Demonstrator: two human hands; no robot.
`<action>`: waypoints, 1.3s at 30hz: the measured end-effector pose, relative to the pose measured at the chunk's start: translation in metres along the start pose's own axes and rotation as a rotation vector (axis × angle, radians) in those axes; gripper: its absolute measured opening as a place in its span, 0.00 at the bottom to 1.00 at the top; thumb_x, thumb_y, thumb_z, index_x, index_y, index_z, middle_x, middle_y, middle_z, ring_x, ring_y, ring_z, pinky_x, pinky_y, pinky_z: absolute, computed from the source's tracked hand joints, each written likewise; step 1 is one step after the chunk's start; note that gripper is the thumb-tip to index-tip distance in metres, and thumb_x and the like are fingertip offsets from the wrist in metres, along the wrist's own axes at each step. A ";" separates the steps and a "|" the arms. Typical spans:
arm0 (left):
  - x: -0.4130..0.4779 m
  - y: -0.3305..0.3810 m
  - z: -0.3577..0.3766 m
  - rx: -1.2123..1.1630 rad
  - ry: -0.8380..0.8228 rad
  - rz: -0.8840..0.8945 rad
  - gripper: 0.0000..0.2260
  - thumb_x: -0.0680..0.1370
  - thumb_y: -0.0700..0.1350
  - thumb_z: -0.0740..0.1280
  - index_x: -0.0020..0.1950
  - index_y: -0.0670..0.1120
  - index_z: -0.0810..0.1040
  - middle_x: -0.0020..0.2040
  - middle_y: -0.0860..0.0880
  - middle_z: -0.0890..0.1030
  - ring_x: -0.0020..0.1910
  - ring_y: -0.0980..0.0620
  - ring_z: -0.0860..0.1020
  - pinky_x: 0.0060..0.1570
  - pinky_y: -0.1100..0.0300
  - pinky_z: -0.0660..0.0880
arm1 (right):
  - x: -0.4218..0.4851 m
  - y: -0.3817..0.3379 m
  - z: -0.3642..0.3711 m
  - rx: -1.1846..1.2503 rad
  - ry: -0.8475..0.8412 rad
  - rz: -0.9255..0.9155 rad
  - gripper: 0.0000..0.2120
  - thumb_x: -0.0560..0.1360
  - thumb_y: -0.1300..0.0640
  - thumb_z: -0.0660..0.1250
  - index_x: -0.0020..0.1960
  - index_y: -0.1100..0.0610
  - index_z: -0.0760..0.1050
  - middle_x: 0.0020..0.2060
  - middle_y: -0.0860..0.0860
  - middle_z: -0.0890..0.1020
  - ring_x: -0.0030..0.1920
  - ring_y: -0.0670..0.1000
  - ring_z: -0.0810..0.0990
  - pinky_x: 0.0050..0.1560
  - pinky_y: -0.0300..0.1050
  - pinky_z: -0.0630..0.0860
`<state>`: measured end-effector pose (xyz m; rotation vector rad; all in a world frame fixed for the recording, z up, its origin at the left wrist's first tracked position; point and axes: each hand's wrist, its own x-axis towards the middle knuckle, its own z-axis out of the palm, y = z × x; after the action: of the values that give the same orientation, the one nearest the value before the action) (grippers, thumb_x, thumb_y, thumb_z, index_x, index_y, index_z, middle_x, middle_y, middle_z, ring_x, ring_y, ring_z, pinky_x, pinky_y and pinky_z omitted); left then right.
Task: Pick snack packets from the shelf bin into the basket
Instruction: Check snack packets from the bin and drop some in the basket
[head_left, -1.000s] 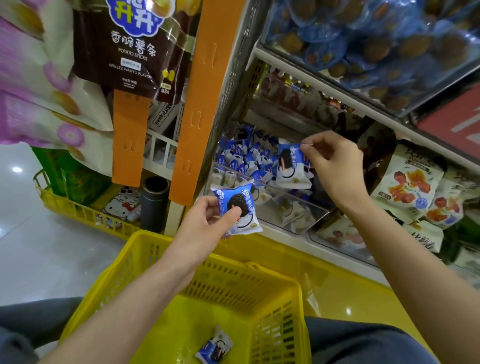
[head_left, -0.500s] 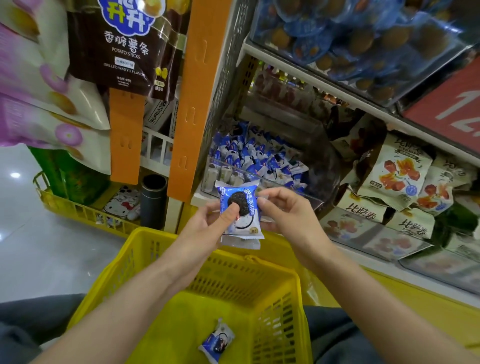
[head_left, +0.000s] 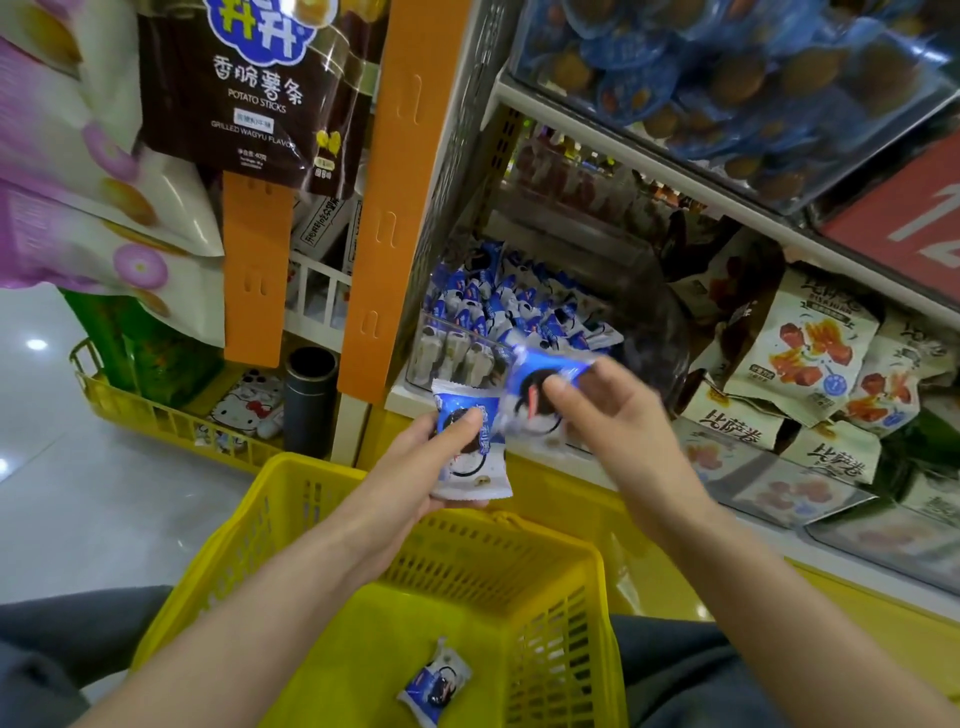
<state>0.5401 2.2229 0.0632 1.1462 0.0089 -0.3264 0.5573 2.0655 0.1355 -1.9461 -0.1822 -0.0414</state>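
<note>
Centre frame: the left hand (head_left: 410, 470) gripped a snack packet (head_left: 480, 467) under its thumb, and the right hand (head_left: 615, 415) pinched a second packet (head_left: 535, 387) beside it, both over the yellow basket (head_left: 493, 571), probably for dropping together. A third packet (head_left: 436, 686) lay inside; the shelf bin (head_left: 449, 353) stood behind.

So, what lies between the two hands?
Head view: two packets. The left hand holds the left packet, the right hand the blurred right packet, overlapping it.
</note>
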 end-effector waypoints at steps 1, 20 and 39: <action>0.001 0.000 -0.001 0.017 0.040 -0.007 0.17 0.71 0.55 0.65 0.59 0.53 0.74 0.48 0.52 0.84 0.48 0.52 0.82 0.47 0.55 0.79 | 0.007 -0.003 -0.007 -0.014 0.078 -0.010 0.02 0.75 0.56 0.65 0.45 0.52 0.76 0.40 0.45 0.84 0.39 0.40 0.81 0.37 0.34 0.75; 0.003 0.010 0.003 0.176 0.184 -0.009 0.05 0.79 0.52 0.59 0.51 0.57 0.74 0.47 0.58 0.81 0.44 0.65 0.79 0.37 0.69 0.71 | 0.131 0.036 -0.014 -0.706 -0.097 0.267 0.14 0.71 0.51 0.71 0.45 0.62 0.79 0.35 0.52 0.78 0.37 0.48 0.77 0.45 0.44 0.74; 0.004 0.001 0.006 0.142 0.199 -0.022 0.05 0.80 0.52 0.57 0.49 0.55 0.72 0.48 0.55 0.81 0.46 0.63 0.78 0.44 0.66 0.72 | 0.033 0.025 -0.003 -0.314 0.082 -0.203 0.09 0.75 0.48 0.58 0.52 0.47 0.73 0.43 0.43 0.79 0.44 0.40 0.78 0.46 0.35 0.77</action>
<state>0.5432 2.2174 0.0662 1.3162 0.1760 -0.2345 0.5939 2.0572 0.1172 -2.2265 -0.3349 -0.2992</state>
